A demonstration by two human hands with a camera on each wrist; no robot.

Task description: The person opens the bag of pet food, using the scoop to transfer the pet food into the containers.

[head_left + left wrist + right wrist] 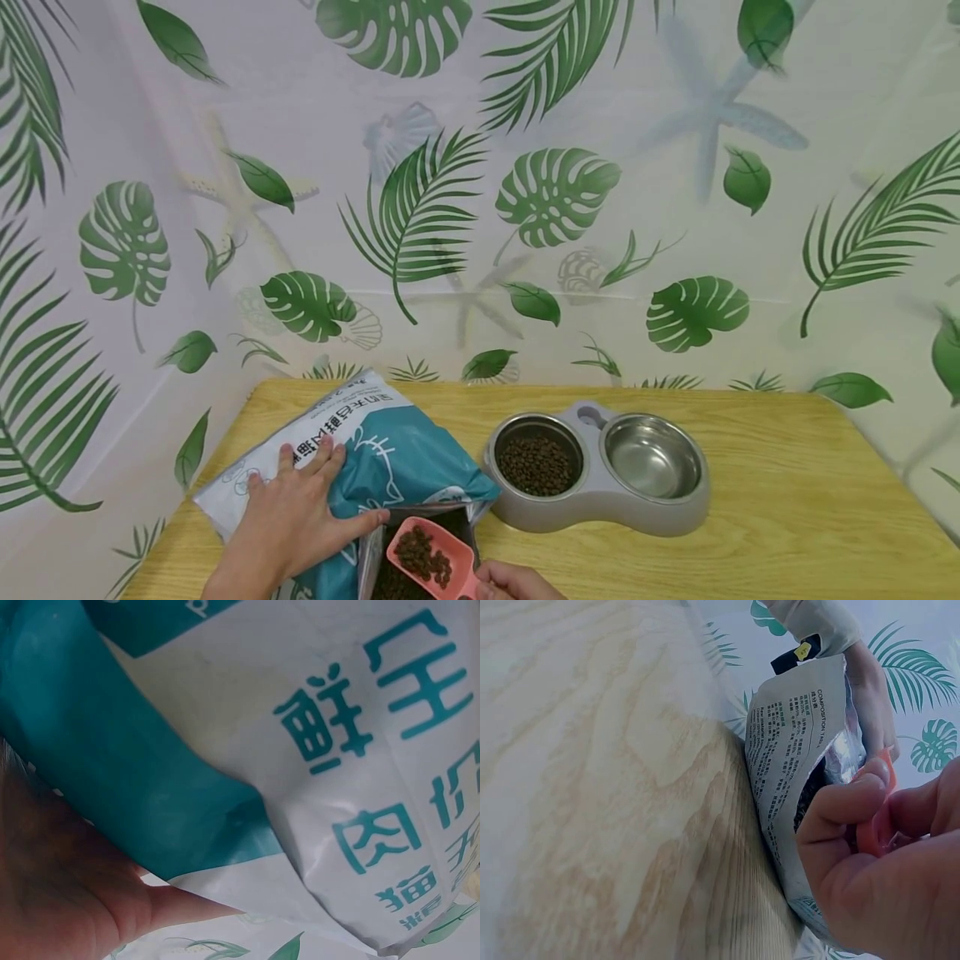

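Note:
A teal and white pet food bag [420, 454] lies on its side on the table, its mouth toward the near side. My left hand [288, 508] rests on the bag with fingers spread, the thumb reaching to the rim of the mouth. My right hand [517, 581] grips the handle of a pink scoop [450, 542], also visible as a pink handle [877, 821] between thumb and fingers in the right wrist view. Brown kibble [423, 554] sits in the scoop, which is at the bag's mouth. More dark kibble shows inside the bag below it.
A grey double bowl stand [600, 500] stands right of the bag. Its left bowl holds kibble [536, 465]; its right steel bowl [651, 457] shows bare metal. The wooden table [810, 500] meets a leaf-patterned backdrop [480, 208] at the back and left.

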